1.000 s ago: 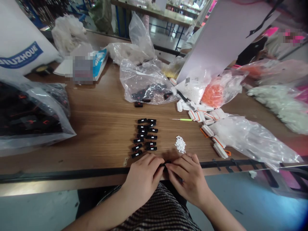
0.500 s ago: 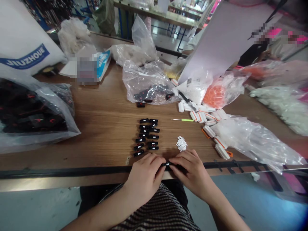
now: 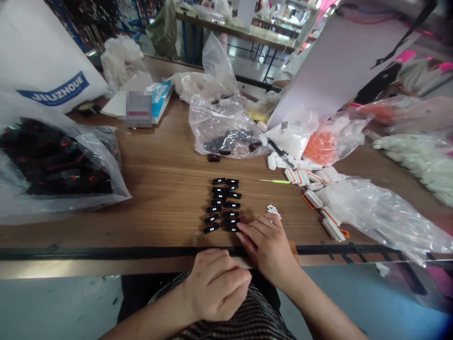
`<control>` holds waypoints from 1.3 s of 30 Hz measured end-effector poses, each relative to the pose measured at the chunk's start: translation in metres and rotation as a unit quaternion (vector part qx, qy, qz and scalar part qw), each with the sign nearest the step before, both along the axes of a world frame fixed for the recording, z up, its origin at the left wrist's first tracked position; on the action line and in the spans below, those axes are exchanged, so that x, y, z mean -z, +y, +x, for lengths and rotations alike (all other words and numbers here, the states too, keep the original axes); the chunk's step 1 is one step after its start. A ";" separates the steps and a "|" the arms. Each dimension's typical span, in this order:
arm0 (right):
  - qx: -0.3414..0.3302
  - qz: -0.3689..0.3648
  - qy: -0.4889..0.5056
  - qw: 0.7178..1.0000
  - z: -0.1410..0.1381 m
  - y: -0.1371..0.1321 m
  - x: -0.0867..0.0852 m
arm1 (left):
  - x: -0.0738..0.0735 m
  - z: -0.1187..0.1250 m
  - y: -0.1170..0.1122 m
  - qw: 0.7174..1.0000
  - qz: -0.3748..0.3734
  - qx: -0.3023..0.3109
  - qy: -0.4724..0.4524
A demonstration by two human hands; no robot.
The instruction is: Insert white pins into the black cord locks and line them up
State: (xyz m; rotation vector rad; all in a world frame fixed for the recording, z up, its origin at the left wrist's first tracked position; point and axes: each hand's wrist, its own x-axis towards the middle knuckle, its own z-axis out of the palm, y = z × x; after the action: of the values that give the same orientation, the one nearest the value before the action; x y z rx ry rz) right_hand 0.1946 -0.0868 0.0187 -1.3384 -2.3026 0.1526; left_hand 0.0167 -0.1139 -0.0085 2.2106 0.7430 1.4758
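My right hand point(image 3: 266, 243) reaches over the table edge, its thumb and fingertips closed at the right end of a small black plastic connector point(image 3: 231, 229). That connector has two white dots and lies at the near end of two uneven columns of similar black pieces point(image 3: 213, 209). A small pile of tiny white pins point(image 3: 273, 209) lies just beyond my right hand, partly covered by it. My left hand point(image 3: 220, 284) is curled into a fist in front of the table edge, over my lap. Whatever its fingers may enclose is hidden.
A green-handled pick tool point(image 3: 280, 182) lies beyond the pins. White-and-orange plastic parts point(image 3: 331, 229) and a clear bag point(image 3: 375, 203) are on the right. Bags of black parts stand at the left point(image 3: 53, 160) and back point(image 3: 226, 123). A dark-taped edge point(image 3: 106, 253) borders the table.
Both hands were together holding a black connector at the table edge. My right hand has carried it left to the columns' near end; my left hand has drawn back and curled up.
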 end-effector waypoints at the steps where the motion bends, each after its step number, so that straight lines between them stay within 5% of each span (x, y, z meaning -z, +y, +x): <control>1: -0.001 0.002 0.002 1.000 0.000 0.000 0.000 | 0.001 0.000 0.000 1.000 0.002 0.006 0.005; 10: 0.005 -0.012 0.064 0.998 0.005 -0.001 -0.008 | 0.001 0.002 0.000 0.999 0.000 0.000 -0.032; 17: 0.128 -0.003 -0.008 0.992 0.075 0.045 -0.035 | -0.025 -0.020 0.009 1.000 -0.009 -0.006 -0.019; 20: 0.208 -0.064 -0.135 0.967 0.105 0.088 -0.040 | -0.049 -0.041 0.033 0.998 -0.046 -0.014 0.036; 24: 0.189 -0.147 -0.227 0.944 0.111 0.132 -0.034 | -0.067 -0.057 0.092 0.981 -0.130 -0.117 0.088; 27: 0.200 -0.139 -0.237 0.940 0.101 0.140 -0.025 | -0.065 -0.061 0.140 0.963 -0.154 -0.174 0.138; 31: 0.205 -0.119 -0.212 0.948 0.096 0.134 -0.020 | -0.049 -0.059 0.180 0.939 -0.195 -0.149 0.240; 39: 0.144 -0.159 -0.037 0.976 0.103 0.131 -0.017 | -0.024 -0.052 0.171 0.935 -0.229 -0.054 0.266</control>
State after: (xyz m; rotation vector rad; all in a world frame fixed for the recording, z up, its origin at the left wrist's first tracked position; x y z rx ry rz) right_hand 0.2975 0.0438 0.0356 -1.8495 -2.1764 0.3961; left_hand -0.0350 0.0573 0.0151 2.2142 1.2466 0.6268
